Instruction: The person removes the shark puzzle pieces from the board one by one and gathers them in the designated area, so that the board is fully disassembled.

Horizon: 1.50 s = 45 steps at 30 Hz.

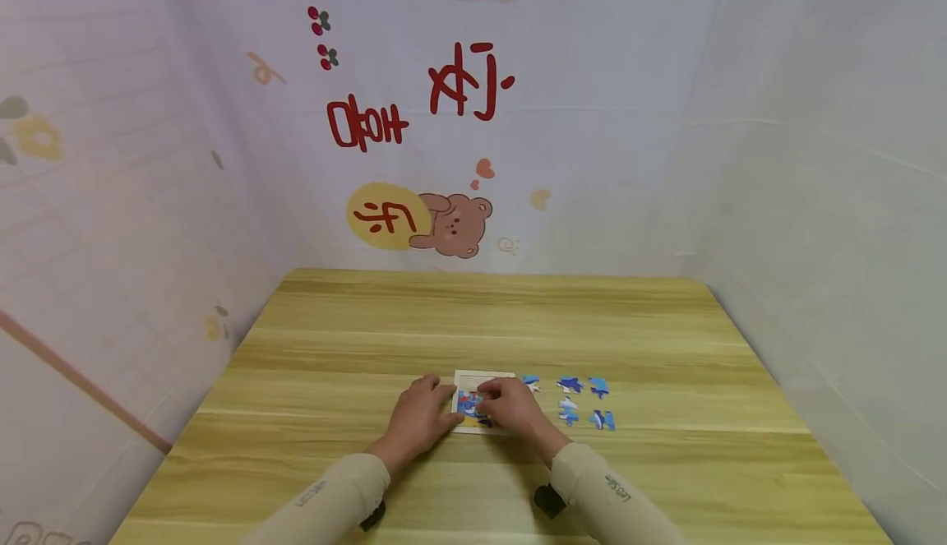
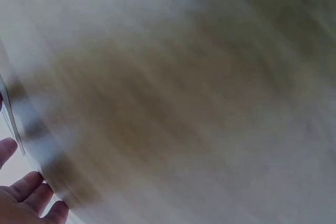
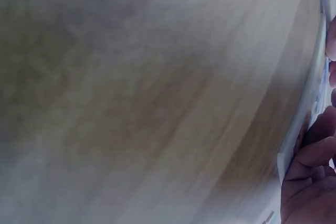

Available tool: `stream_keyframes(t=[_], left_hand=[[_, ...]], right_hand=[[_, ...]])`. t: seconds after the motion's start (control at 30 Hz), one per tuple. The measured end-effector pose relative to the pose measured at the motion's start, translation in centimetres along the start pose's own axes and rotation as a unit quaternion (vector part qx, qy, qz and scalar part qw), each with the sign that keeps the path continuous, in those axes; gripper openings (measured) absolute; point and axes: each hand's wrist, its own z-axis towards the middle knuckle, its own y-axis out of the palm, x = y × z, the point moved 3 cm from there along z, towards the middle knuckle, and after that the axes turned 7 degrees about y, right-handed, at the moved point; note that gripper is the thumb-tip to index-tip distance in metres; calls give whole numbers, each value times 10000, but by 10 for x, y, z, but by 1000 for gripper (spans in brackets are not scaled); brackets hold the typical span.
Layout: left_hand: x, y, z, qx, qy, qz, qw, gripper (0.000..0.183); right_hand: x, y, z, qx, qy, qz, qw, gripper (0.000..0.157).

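Note:
A small jigsaw puzzle in a white frame tray [image 1: 484, 375] lies on the table, its lower left part filled with colourful pieces [image 1: 468, 402]. My left hand [image 1: 418, 415] rests at the frame's left edge, thumb near the lower left corner and fingers extended. In the left wrist view its fingers [image 2: 38, 196] touch down by the frame's edge. Over the tray's right part, my right hand [image 1: 515, 407] has thumb and forefinger bent together at a puzzle piece [image 1: 479, 398], mostly hidden by the fingers. The right wrist view shows curled fingers [image 3: 315, 156] beside the frame.
Right of the tray, several loose blue and white puzzle pieces lie on the wooden table [image 1: 370, 323], among them an upper piece [image 1: 570, 385] and a lower piece [image 1: 602, 420]. One loose piece [image 1: 531, 382] is close to the frame. A printed cloth wall [image 1: 592, 159] rises behind.

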Motion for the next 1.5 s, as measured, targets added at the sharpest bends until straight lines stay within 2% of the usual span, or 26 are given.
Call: stream_keyframes(t=[0.17,0.3,0.5,0.77,0.93,1.2,1.5], left_hand=[[3,0,-1,22,60,167,9998,43],[1,3,-1,39,80,210,9997,43],[0,4,-2,110,93,185,9997,44],[4,0,-2,210,162,81,9996,43],[3,3,-2,219,156,54,9996,43],[-1,7,-2,309,213,178,9991,43],[2,3,-1,103,-91,24,9999,45]], right_hand=[[0,1,1,-93,-58,-407,9991,30],[-2,1,1,-192,-105,-535,9983,30],[-1,0,3,-189,101,-59,9998,28],[-1,5,3,-2,10,500,9987,26],[-2,8,3,84,115,495,9987,27],[-1,4,1,149,-2,412,9990,29],[10,-15,-8,167,175,763,9968,31]])
